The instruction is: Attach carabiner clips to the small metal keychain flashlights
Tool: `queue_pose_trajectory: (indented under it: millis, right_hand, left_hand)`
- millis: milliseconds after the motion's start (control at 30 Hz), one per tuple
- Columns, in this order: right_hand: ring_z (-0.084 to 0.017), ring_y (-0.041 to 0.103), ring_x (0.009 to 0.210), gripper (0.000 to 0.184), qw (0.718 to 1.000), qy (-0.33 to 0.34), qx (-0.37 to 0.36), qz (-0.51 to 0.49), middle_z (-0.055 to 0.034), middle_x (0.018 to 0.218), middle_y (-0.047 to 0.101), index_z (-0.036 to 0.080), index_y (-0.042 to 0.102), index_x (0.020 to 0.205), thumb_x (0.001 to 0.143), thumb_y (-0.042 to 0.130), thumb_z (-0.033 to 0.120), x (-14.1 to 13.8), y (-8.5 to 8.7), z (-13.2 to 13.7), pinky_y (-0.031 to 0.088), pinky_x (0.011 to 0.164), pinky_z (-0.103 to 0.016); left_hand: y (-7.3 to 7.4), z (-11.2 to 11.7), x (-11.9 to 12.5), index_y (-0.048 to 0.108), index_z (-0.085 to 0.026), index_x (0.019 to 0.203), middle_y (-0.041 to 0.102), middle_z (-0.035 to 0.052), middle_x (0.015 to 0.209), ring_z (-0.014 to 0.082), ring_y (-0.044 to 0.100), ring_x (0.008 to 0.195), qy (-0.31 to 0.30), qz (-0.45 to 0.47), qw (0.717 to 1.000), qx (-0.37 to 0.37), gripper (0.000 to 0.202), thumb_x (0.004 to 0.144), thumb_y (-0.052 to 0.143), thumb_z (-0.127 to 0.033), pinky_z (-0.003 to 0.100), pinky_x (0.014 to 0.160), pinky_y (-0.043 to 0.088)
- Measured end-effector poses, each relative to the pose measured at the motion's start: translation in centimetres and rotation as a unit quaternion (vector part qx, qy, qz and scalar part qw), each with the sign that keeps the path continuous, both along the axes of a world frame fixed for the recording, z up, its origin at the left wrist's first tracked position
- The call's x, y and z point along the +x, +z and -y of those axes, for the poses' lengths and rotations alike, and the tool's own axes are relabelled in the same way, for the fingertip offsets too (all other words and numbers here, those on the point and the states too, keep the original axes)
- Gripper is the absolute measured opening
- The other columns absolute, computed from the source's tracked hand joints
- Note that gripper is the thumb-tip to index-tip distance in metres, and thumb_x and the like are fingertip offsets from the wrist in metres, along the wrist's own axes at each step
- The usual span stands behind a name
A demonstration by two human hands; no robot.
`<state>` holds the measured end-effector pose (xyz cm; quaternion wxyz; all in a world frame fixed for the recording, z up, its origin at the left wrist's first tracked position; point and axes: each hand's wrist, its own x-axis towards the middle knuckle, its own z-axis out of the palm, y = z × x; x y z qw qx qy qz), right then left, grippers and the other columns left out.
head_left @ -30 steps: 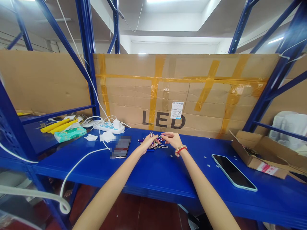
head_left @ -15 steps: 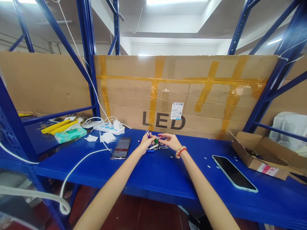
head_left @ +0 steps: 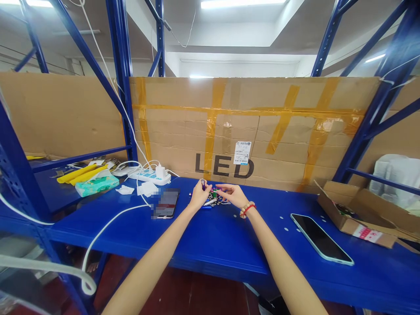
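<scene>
Handling of the small-parts pile (head_left: 213,201) appears in hand: left hand (head_left: 197,195) grip pinches a purple piece (head_left: 203,185); right hand (head_left: 235,195) grip indeterminable. Next move calls for fingertip precision.

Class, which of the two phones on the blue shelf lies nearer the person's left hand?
The phone near the power strip, left of the left hand; the pale-rimmed phone lies to the right, near the open box.

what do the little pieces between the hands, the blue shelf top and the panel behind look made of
Small pieces: seemingly shiny metal, from silvery glints; coloured ones could be plastic.
Blue shelf top: likely painted metal, smooth with a soft sheen.
Panel: matt cardboard, by its brown, creased surface.
</scene>
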<state>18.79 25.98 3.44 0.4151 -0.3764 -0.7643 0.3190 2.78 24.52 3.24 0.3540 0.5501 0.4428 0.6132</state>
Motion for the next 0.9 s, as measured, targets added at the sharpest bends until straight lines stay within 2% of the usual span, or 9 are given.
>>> queue_pose_trajectory:
  millis: [167,267,333,467,600,667,767,900]
  right_hand:
    - [-0.012,0.058,0.062,0.025,0.999,-0.009,0.044,0.028,-0.0056,0.078,0.067,0.015,0.07,0.072,0.06,0.071,0.037,-0.3,-0.26,0.28,0.049,0.061,-0.025]
    - [-0.013,0.057,0.061,0.022,0.998,-0.007,0.055,0.033,-0.004,0.069,0.065,0.015,0.067,0.064,0.058,0.072,0.036,-0.4,-0.35,0.27,0.049,0.063,-0.027]
    - [-0.013,0.058,0.058,0.024,0.998,-0.003,0.052,0.029,-0.0037,0.065,0.065,0.015,0.066,0.067,0.062,0.07,0.037,-0.48,-0.41,0.18,0.049,0.061,-0.027]
    - [-0.015,0.063,0.067,0.029,0.998,-0.013,0.055,-0.008,-0.0067,0.074,0.068,0.014,0.064,0.076,0.067,0.065,0.041,-0.56,-0.51,-0.18,0.051,0.066,-0.027]
    - [-0.017,0.065,0.072,0.035,0.997,-0.019,0.065,-0.034,-0.0085,0.078,0.068,0.013,0.062,0.081,0.067,0.064,0.045,-0.37,-0.51,-0.53,0.052,0.069,-0.028]
    - [-0.017,0.065,0.072,0.035,0.997,-0.02,0.072,-0.034,-0.0086,0.077,0.069,0.012,0.062,0.08,0.066,0.064,0.044,-0.24,-0.44,-0.57,0.052,0.068,-0.029]
    - [-0.016,0.064,0.068,0.034,0.996,-0.018,0.083,-0.017,-0.0086,0.078,0.069,0.011,0.064,0.084,0.066,0.066,0.041,-0.25,-0.35,-0.4,0.052,0.065,-0.028]
    - [-0.013,0.063,0.066,0.044,0.994,-0.018,0.106,0.028,-0.0092,0.092,0.068,0.012,0.062,0.107,0.07,0.065,0.036,-0.72,-0.45,0.08,0.051,0.062,-0.026]
  left_hand:
    - [-0.36,-0.11,0.11,0.046,-0.019,0.067,0.051,-0.0067,0.056,0.0098,0.045,0.056,-0.002,-0.049,0.998,0.033,0.021,0.066,0.066,-0.013,0.021,0.06,0.034]
    - [-0.6,-0.24,0.3,0.046,-0.018,0.068,0.052,-0.0065,0.057,0.0096,0.045,0.056,-0.013,-0.06,0.997,0.04,0.022,0.066,0.067,-0.016,0.021,0.061,0.034]
    - [-0.72,-0.36,0.3,0.044,-0.019,0.068,0.052,-0.006,0.058,0.0091,0.045,0.057,-0.013,-0.058,0.998,0.037,0.022,0.069,0.066,-0.021,0.021,0.061,0.034]
    - [-0.9,-0.52,0.26,0.04,-0.019,0.067,0.05,-0.0053,0.055,0.0071,0.042,0.047,-0.039,-0.049,0.998,0.0,0.025,0.078,0.056,-0.034,0.02,0.052,0.033]
    - [-0.82,-0.41,0.58,0.034,-0.019,0.066,0.047,-0.0056,0.049,0.0066,0.04,0.04,-0.103,-0.048,0.993,-0.041,0.032,0.074,0.058,-0.039,0.018,0.043,0.028]
    - [-0.68,-0.37,0.69,0.031,-0.02,0.066,0.046,-0.0059,0.05,0.0064,0.04,0.04,-0.115,-0.049,0.991,-0.042,0.036,0.072,0.059,-0.041,0.017,0.042,0.027]
    - [-0.45,-0.43,0.53,0.028,-0.02,0.065,0.042,-0.007,0.052,0.0062,0.04,0.043,-0.088,-0.054,0.994,-0.019,0.036,0.074,0.056,-0.04,0.017,0.044,0.029]
    - [-0.24,-0.34,-0.01,0.033,-0.019,0.066,0.04,-0.0073,0.056,0.0074,0.04,0.051,-0.003,-0.085,0.995,0.044,0.028,0.075,0.056,-0.031,0.019,0.053,0.033]
